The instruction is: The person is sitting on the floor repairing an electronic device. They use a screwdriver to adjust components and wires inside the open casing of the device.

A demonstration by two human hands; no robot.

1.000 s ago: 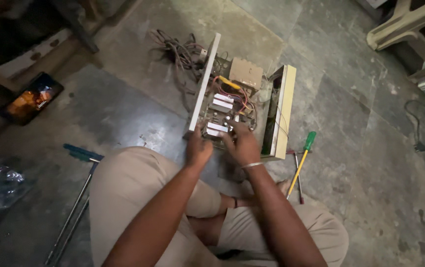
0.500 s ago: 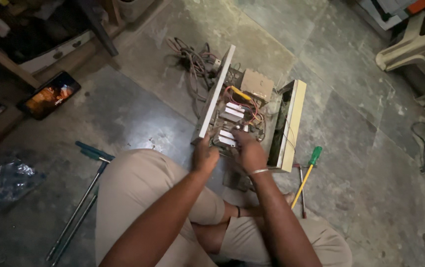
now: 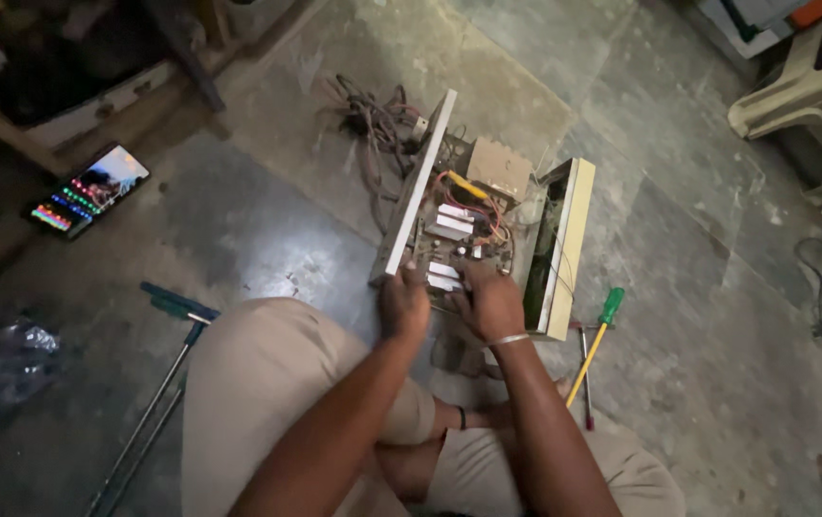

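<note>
An opened electronic unit (image 3: pixel 488 215) lies on the stone floor in front of me, with cream side panels, a circuit board, white block parts and red and yellow wires inside. My left hand (image 3: pixel 403 304) grips the near end of its left panel. My right hand (image 3: pixel 489 302), a metal bangle on the wrist, rests on the near edge of the circuit board with the fingers down among the parts. I sit cross-legged in beige trousers right behind it.
A green-handled screwdriver (image 3: pixel 595 343) and a thin tool lie at the unit's right. A tangle of cables (image 3: pixel 373 124) sits behind it. A lit phone (image 3: pixel 90 190) lies far left, a long teal-handled tool (image 3: pixel 167 364) near my left knee, a plastic chair (image 3: pixel 803 86) top right.
My view has shifted slightly, so the unit sits a bit lower in frame. Both hands stay at the unit's near edge, with only small finger movements.
</note>
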